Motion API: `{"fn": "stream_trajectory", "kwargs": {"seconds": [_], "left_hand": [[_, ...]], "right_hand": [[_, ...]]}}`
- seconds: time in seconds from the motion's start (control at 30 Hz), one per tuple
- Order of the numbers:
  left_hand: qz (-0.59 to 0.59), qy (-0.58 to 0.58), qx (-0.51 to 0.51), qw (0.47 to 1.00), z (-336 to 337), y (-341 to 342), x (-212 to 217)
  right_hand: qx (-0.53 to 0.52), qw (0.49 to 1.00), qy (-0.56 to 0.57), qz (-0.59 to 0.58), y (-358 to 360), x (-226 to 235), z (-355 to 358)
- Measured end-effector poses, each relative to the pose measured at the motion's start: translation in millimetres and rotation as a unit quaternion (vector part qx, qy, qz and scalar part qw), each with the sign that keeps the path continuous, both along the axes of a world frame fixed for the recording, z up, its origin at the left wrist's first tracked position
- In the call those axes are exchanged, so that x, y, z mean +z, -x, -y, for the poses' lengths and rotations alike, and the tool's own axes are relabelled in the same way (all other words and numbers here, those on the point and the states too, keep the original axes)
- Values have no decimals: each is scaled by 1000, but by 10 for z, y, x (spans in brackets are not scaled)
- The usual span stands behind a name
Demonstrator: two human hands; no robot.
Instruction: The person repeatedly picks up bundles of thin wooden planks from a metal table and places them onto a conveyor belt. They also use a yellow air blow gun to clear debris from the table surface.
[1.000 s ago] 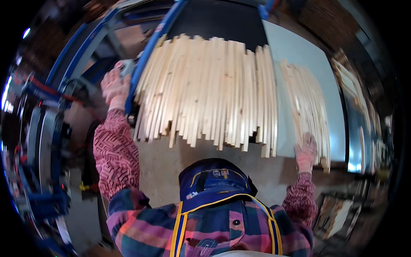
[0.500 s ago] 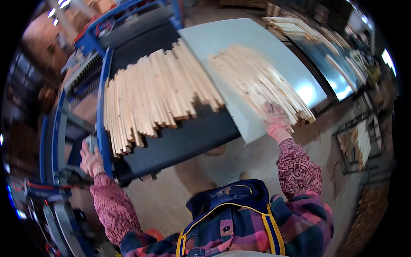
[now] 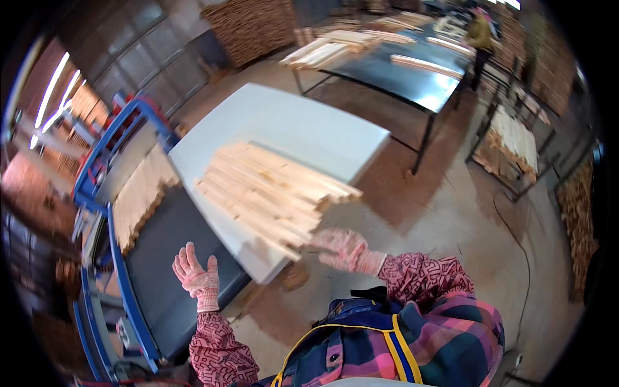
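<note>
Pale wooden strips (image 3: 264,187) lie side by side on a light grey sheet-topped table (image 3: 309,132), their near ends uneven. My right hand (image 3: 342,248), in a pinkish work glove, is just beyond those near ends. It looks slightly blurred, fingers stretched toward the wood; whether it touches a strip I cannot tell. Over the dark conveyor belt (image 3: 174,226) my left hand (image 3: 195,271), gloved alike, is open with fingers apart and holds nothing. Another batch of strips (image 3: 140,197) sits at the belt's far end, by the blue machine frame (image 3: 116,251).
A dark-topped table (image 3: 387,71) with more wood pieces (image 3: 335,48) stands farther back. At the right are a metal rack (image 3: 509,145) holding wood and a cable (image 3: 516,238) on the floor. Another person (image 3: 480,39) is at the far right.
My view has turned to the right. The strips on the belt now lie farther away, under the blue frame. My left hand has come off the machine's side; my right has shifted off the strips' top to their ends.
</note>
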State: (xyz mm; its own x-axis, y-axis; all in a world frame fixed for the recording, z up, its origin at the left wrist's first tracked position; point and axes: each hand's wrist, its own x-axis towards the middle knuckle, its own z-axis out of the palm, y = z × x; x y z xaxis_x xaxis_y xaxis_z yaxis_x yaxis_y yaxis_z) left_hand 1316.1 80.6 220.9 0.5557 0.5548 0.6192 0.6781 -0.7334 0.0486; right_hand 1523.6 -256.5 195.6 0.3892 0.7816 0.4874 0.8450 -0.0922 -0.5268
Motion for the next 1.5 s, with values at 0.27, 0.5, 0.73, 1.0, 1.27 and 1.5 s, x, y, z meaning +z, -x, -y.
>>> {"fn": "stream_trajectory", "kwargs": {"seconds": [0.27, 0.5, 0.73, 1.0, 1.27, 1.5], "left_hand": [[32, -100, -446, 889, 1648, -2341, 1125], [-89, 55, -719, 687, 3475, -3885, 281], [-187, 82, -811, 549, 4970, -4803, -132], [-255, 137, -831, 476, 6738, -5936, -133], [-345, 124, -855, 367, 8133, -6505, -346], [-506, 117, -746, 417, 9121, -7488, -834]], "right_hand": [[-166, 905, 310, -240, -311, -397, 1424], [-388, 810, 207, -389, -576, -622, 2382], [-559, 703, 57, -436, -1328, -915, 3191], [-611, 739, 209, -194, -2861, -1910, 4409], [-701, 439, 92, -555, -1814, -2369, 5800], [-558, 530, 350, -534, -1057, -3022, 7655]]}}
